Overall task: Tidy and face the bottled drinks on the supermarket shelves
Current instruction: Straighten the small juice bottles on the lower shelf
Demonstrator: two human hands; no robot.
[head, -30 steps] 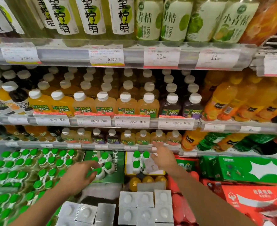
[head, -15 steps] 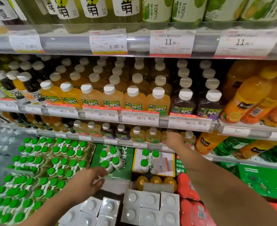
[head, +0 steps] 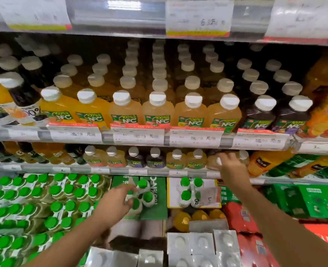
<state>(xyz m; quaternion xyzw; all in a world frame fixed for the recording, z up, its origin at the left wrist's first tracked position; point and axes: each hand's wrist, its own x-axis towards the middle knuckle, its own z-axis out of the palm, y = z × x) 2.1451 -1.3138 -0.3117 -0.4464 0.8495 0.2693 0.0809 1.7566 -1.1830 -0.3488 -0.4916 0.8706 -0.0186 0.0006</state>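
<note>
On the lower shelf, the right hand (head: 231, 166) curls round a small white-capped pale-juice plastic bottle (head: 214, 160) at the row's front, while the left hand (head: 118, 201) grips a green-capped white bottle cluster (head: 142, 195) below, so facing seems under way, and turning that label forward likely comes next.

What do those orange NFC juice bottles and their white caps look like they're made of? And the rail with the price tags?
NFC juice bottles: probably clear plastic, since the juice colour shows through the glossy walls.
White caps: opaque, matte plastic by the look; blur hides any ribbing.
Price-tag rail: seems a clear glossy plastic strip over paper tags, on what looks like grey metal shelving, though blur leaves that open.
</note>
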